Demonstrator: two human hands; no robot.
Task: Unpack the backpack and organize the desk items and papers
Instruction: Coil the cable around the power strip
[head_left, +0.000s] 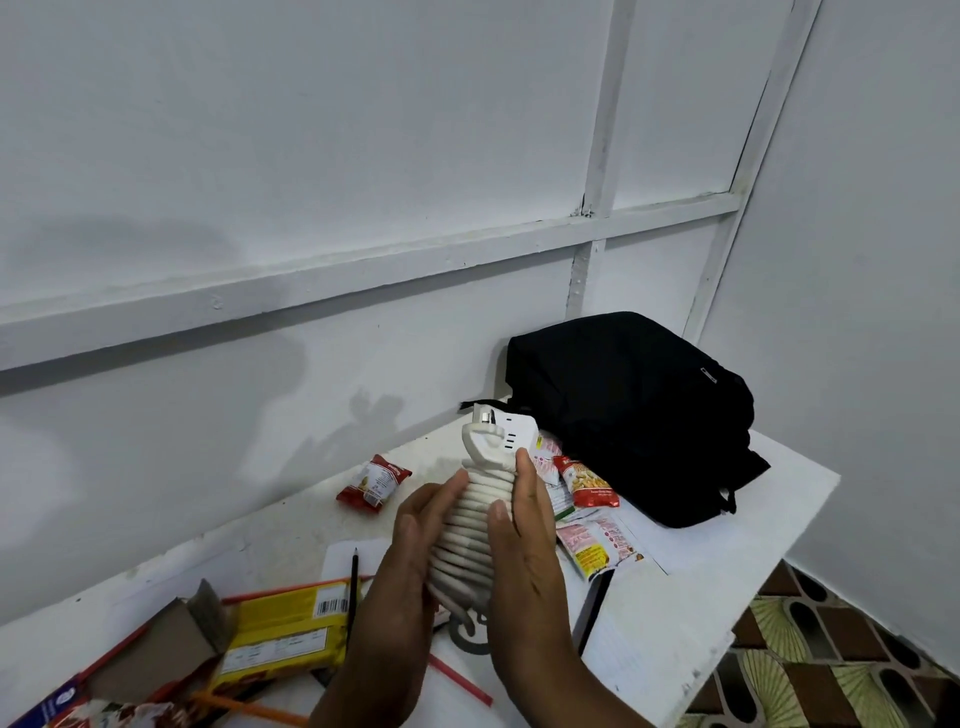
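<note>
White-walled corner: both hands, left hand (415, 535) and right hand (524, 540), clamp a cord-wrapped power strip (475, 525) above the cluttered desk (727, 587); backpack (628, 410) apparently unpacked, sorting undone.

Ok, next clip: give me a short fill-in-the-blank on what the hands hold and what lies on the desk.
1. Both hands, left hand and right hand, hold a white power strip with its ____ wound around it.
2. The backpack at the desk's far end is ____ in colour.
3. The black pencil lies partly on the ____ packet.
4. The lone red snack packet lies to the ____ of the power strip.

Missing words: cord; black; yellow; left
</note>
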